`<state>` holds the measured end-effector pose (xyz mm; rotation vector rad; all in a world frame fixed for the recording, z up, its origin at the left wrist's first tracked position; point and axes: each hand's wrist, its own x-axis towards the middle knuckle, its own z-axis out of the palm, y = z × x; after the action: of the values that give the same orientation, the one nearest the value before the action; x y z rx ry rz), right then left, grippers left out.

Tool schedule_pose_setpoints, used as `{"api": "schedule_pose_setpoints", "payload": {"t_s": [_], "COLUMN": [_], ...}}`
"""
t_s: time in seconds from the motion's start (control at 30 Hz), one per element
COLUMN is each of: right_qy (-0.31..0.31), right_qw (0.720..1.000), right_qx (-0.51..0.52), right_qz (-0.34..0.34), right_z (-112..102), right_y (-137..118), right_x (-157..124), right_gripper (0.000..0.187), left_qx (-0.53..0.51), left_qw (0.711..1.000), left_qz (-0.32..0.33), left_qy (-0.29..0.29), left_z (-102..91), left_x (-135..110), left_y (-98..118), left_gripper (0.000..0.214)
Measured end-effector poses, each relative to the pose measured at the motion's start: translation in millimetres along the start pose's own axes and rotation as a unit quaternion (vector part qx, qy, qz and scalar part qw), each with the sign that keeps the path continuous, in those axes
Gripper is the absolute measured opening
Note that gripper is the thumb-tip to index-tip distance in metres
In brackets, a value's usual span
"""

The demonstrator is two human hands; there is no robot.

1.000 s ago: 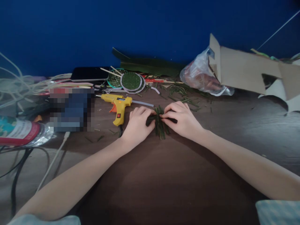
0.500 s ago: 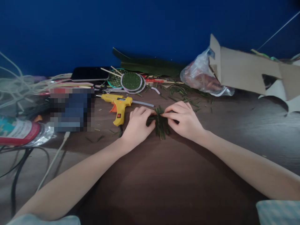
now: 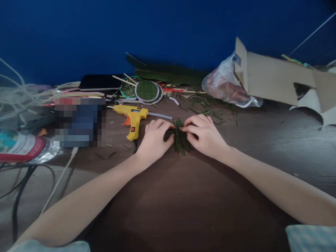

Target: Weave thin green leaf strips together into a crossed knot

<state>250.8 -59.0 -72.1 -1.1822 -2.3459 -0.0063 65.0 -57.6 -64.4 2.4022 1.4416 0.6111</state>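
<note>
Between my hands lies a small woven piece of green leaf strips (image 3: 180, 141), with loose strip ends pointing toward me. My left hand (image 3: 156, 138) pinches its left side between thumb and fingers. From the right, my right hand (image 3: 204, 134) has its thumb and fingertips closed on the strips. The fingertips hide part of the weave. Just left of my left hand, a yellow glue gun (image 3: 134, 117) lies on its side with a glue stick (image 3: 160, 115) out of its back.
Round woven green pieces (image 3: 147, 91), a black phone (image 3: 101, 82) and long leaves (image 3: 168, 74) lie along the blue wall. Leaf scraps (image 3: 202, 102) are scattered before them. A plastic bag (image 3: 223, 82) and cardboard box (image 3: 275, 77) stand right; a bottle (image 3: 23, 146) lies left.
Almost nothing differs. The fingers of my right hand have shifted very slightly on the strips, while my left hand keeps its place.
</note>
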Motion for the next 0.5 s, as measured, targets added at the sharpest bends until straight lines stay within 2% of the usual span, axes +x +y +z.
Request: {"api": "schedule_pose_setpoints", "payload": {"t_s": [0.27,0.4,0.5], "right_qy": [-0.002,-0.015,0.003], "right_qw": [1.0,1.0,0.999], "right_qx": [-0.012,0.01,0.014], "right_qz": [-0.011,0.014,0.033], "right_z": [0.8,-0.2,-1.3], "right_y": [0.4,0.2,0.0], "right_x": [0.0,0.0,0.2], "right_gripper": [0.02,0.021,0.025], "left_qx": [0.002,0.006,0.004], "left_qw": [1.0,1.0,1.0], "left_qz": [0.004,0.001,0.001], "left_qy": [0.004,0.0,0.0], "left_z": [-1.3,-1.3,-0.7], "left_x": [-0.2,-0.7,-0.8], "left_y": [-0.5,-0.5,0.1], "left_gripper": [0.014,0.013,0.013]}}
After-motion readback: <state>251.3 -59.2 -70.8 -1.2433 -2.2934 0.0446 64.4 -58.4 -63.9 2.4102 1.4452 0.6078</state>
